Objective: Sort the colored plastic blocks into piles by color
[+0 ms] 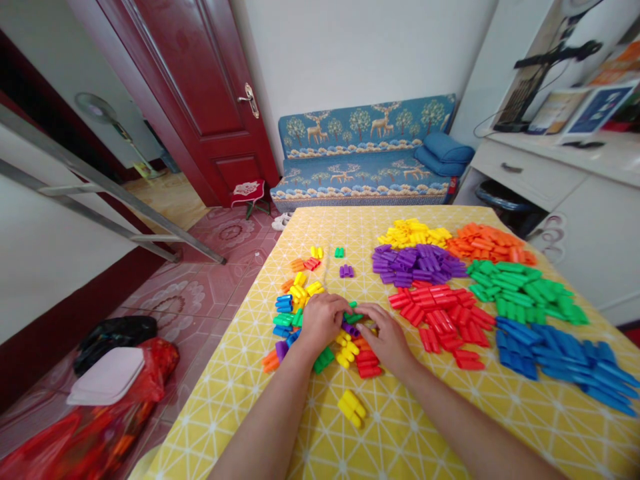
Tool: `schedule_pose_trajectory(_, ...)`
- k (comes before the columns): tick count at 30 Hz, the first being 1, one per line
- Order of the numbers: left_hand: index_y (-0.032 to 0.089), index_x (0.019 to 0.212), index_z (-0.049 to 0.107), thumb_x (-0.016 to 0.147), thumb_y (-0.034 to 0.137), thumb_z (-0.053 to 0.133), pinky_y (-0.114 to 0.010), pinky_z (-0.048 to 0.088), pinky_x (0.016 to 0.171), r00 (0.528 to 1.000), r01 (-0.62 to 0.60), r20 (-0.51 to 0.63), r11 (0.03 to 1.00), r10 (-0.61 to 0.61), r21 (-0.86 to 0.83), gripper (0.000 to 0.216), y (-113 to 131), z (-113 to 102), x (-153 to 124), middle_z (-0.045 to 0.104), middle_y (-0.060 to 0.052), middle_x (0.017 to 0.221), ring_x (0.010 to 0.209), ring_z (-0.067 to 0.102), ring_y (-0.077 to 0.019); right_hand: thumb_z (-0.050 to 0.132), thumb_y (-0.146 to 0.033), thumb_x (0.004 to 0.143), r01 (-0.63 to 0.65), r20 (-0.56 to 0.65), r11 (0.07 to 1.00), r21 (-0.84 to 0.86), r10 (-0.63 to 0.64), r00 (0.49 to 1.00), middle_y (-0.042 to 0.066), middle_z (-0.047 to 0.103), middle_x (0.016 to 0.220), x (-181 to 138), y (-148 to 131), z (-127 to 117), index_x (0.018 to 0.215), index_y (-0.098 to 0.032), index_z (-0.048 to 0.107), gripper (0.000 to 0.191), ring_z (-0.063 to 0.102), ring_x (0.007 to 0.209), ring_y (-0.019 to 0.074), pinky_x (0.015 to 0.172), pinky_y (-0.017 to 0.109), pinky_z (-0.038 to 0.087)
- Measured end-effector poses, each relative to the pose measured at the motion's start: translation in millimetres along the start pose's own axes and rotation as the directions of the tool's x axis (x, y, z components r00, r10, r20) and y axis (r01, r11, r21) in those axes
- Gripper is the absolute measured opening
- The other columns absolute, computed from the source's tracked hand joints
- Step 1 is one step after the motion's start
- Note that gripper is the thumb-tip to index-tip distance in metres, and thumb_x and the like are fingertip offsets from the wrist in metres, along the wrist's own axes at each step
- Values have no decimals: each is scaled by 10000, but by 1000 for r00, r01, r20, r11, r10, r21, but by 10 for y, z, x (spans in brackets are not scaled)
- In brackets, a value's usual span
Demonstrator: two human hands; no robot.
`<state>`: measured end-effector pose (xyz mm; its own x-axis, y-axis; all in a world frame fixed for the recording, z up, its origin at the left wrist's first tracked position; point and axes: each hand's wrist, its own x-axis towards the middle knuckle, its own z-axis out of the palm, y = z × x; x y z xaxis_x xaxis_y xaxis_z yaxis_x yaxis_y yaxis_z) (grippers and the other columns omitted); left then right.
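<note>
My left hand (pixel 323 320) and my right hand (pixel 385 337) rest close together on a mixed heap of small plastic bullet-shaped blocks (pixel 305 313) on a yellow patterned tablecloth (pixel 400 427). Both hands have their fingers curled, pinching at green and purple pieces (pixel 353 320) between them. What each hand grips is partly hidden. A loose yellow piece (pixel 351 407) lies near my forearms. Sorted piles lie to the right: yellow (pixel 414 233), orange (pixel 487 243), purple (pixel 417 265), green (pixel 523 290), red (pixel 443 320), blue (pixel 560 357).
A blue sofa (pixel 367 157) stands beyond the table, beside a dark red door (pixel 200 87). White cabinets (pixel 570 193) line the right. Red and black bags (pixel 105 380) lie on the tiled floor at left, near a metal ladder (pixel 100 193). Small loose block pairs (pixel 340 261) sit mid-table.
</note>
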<state>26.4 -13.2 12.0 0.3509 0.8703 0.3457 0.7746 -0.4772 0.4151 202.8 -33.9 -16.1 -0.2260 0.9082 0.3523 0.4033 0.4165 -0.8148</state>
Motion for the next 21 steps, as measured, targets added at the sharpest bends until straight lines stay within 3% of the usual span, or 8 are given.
schedule_pose_trajectory(21,248,756,706,755,68,563,-333,428,836,1000,3,5,1000,-3,3,230,-9,8,-4,726,17,919,885,633,-188,560,-121,789,-43,-9,996,74,44,999,66,625,1061,-5,30,9,989,-224,659,246,586,1030,208,896,375,503)
